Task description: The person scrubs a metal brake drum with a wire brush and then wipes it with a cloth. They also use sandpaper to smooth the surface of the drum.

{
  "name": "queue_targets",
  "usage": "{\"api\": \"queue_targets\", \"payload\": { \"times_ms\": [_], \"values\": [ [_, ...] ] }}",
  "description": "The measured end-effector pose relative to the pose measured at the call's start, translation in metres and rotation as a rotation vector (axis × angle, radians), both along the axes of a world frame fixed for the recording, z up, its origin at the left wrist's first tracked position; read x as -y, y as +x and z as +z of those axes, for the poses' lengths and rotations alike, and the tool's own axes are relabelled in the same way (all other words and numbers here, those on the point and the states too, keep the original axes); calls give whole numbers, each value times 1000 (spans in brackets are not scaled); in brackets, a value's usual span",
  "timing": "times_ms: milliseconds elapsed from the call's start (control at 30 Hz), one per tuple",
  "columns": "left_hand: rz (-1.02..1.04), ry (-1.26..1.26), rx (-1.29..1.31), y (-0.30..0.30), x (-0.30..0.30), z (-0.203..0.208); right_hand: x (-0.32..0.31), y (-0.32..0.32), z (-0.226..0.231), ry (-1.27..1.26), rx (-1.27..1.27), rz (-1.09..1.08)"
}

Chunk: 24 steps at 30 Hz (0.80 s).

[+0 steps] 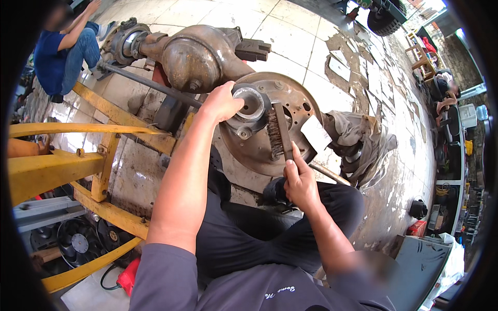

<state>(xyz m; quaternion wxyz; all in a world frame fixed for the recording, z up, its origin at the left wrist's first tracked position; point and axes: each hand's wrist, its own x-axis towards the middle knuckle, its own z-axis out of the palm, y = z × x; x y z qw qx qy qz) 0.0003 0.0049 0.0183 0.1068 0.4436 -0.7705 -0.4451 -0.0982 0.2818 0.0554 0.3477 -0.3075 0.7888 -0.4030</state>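
At far left we see a person in blue (47, 59) crouching by a yellow frame (57, 173), with a black fan (79, 243) below it. Next comes a rusty axle housing (194, 59), its long axis slanting from upper left to lower right. Our left hand (224, 103) lies at the left edge of a metal ring (258, 111), thumb at its opening; the fingers are partly hidden, so we cannot tell whether they grip. The ring stands mid-picture on a round brown plate (298, 92), its opening facing up toward us. Just right of the ring, over the plate, is a wooden brush (280, 132); its long axis runs away from us, tilted slightly left at the far end, bristles pointing left. White script crosses our dark shirt (238, 290). Our right hand (301, 181) is closed around the brush's near end. Farther right, a grey cloth (358, 137) hangs beside the plate.
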Motion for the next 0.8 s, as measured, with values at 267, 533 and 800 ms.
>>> {"api": "queue_targets", "payload": {
  "times_ms": [267,533,800],
  "values": [
    [-51,17,58,-2,0,17,101,-48,7,52,-129,62],
    [-48,110,40,3,5,4,45,-37,-6,4,-118,99],
    [-56,77,64,-1,2,11,77,-51,7,50,-128,125]
  ]
}}
